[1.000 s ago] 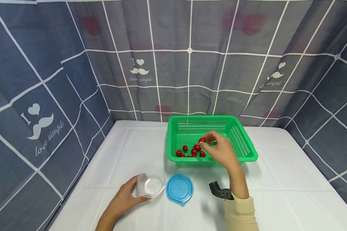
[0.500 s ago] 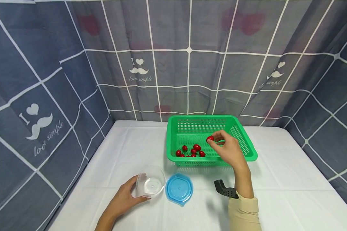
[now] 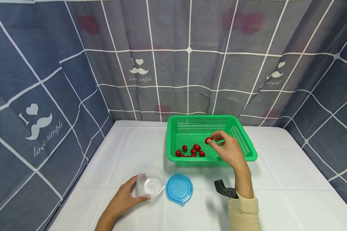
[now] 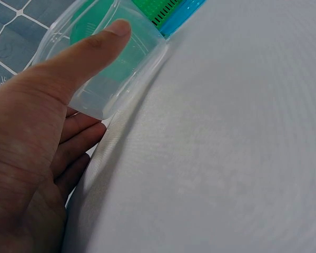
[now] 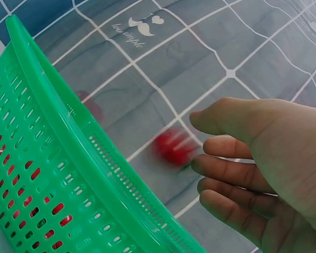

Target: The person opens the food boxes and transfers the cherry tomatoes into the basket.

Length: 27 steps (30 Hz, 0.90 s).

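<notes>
My left hand (image 3: 125, 197) holds a clear plastic tub (image 3: 151, 184) by its side, thumb near and fingers behind, in the head view. The left wrist view shows the thumb (image 4: 102, 50) pressed along the tub wall. Above the green basket (image 3: 250, 150), my right hand (image 3: 226, 147) has its fingers parted. A red cherry tomato (image 3: 208, 140) is just off its fingertips; the same cherry tomato (image 5: 175, 147) looks blurred in the right wrist view, beside the loosely bent fingers. Several more cherry tomatoes (image 3: 197, 147) lie in the basket, partly hidden by its front rim.
A blue lid (image 3: 179, 188) lies on the white tablecloth (image 3: 277, 179), just right of the tub. The basket stands near the back of the table, close to a grey checked curtain (image 3: 173, 70). A black strap-like piece (image 3: 225, 190) juts from the right wrist.
My right hand has shifted a little to the right with the cherry tomato, then stayed. The tomato has since slipped slightly down and left from the fingertips. My left hand keeps still.
</notes>
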Each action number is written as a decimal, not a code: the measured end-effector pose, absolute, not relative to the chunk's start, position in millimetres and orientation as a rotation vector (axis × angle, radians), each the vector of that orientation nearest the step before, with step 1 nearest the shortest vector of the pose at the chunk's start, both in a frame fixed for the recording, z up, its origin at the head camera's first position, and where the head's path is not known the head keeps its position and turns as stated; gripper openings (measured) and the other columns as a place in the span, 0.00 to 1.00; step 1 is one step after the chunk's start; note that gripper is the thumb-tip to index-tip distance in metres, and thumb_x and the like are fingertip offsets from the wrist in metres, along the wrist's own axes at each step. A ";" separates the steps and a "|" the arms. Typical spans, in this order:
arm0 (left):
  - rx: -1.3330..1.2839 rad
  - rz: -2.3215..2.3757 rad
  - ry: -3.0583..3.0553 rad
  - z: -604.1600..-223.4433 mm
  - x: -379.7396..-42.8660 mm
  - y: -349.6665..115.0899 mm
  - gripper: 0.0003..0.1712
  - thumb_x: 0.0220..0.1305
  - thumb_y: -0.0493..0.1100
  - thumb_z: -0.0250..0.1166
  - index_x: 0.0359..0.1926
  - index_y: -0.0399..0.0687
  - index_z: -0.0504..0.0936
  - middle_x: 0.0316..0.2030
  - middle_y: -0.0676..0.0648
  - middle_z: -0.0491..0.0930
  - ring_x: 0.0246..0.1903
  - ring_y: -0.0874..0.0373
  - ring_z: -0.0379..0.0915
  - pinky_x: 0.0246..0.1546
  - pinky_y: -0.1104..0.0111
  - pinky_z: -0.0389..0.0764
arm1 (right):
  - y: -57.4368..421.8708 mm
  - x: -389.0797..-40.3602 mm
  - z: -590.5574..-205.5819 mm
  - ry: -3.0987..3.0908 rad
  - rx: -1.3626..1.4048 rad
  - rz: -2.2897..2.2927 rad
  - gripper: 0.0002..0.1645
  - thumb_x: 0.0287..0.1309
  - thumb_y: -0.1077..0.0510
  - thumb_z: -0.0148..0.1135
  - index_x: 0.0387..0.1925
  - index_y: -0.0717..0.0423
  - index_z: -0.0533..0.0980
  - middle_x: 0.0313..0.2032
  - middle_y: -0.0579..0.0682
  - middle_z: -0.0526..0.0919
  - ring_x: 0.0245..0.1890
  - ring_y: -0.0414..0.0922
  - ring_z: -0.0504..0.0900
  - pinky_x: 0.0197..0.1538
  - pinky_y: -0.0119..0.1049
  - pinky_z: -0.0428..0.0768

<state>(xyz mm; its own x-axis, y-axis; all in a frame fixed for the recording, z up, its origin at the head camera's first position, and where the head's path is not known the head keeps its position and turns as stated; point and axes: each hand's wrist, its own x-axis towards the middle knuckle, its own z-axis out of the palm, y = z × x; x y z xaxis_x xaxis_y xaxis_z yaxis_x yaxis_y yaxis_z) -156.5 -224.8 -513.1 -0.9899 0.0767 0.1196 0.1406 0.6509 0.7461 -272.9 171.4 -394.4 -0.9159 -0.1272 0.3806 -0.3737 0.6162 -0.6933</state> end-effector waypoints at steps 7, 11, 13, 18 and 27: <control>-0.190 -1.258 -2.783 -513.4 -156.3 -225.2 0.52 0.43 0.64 0.83 0.68 0.54 0.76 0.63 0.54 0.80 0.63 0.55 0.74 0.68 0.52 0.74 | 172.3 -271.3 -395.2 -2.552 0.408 1.175 0.16 0.67 0.50 0.68 0.51 0.53 0.82 0.47 0.52 0.88 0.45 0.49 0.86 0.50 0.47 0.86; -0.174 -1.264 -2.797 -511.8 -156.3 -225.0 0.52 0.43 0.63 0.84 0.68 0.53 0.75 0.63 0.53 0.80 0.64 0.55 0.74 0.68 0.51 0.73 | 171.9 -270.7 -395.4 -2.555 0.425 1.173 0.18 0.68 0.50 0.68 0.55 0.53 0.81 0.50 0.54 0.87 0.47 0.50 0.86 0.51 0.48 0.86; -0.164 -1.268 -2.806 -510.9 -156.4 -224.4 0.52 0.43 0.63 0.84 0.69 0.53 0.75 0.63 0.53 0.79 0.64 0.54 0.73 0.68 0.50 0.73 | 171.7 -270.8 -395.5 -2.555 0.435 1.167 0.20 0.69 0.50 0.67 0.57 0.53 0.81 0.51 0.55 0.87 0.48 0.51 0.86 0.52 0.49 0.86; -0.155 -1.275 -2.812 -510.1 -156.8 -223.8 0.51 0.42 0.63 0.84 0.68 0.55 0.76 0.62 0.53 0.80 0.63 0.55 0.74 0.68 0.49 0.72 | 170.3 -270.5 -395.0 -2.556 0.446 1.157 0.21 0.69 0.50 0.67 0.59 0.52 0.80 0.52 0.54 0.87 0.49 0.51 0.85 0.52 0.49 0.86; -0.226 -1.225 -2.792 -511.9 -156.3 -224.0 0.58 0.41 0.62 0.85 0.71 0.48 0.72 0.65 0.51 0.77 0.65 0.52 0.73 0.68 0.47 0.72 | 170.8 -269.9 -394.4 -2.555 0.481 1.144 0.22 0.69 0.50 0.67 0.60 0.53 0.79 0.53 0.53 0.86 0.51 0.51 0.85 0.53 0.48 0.86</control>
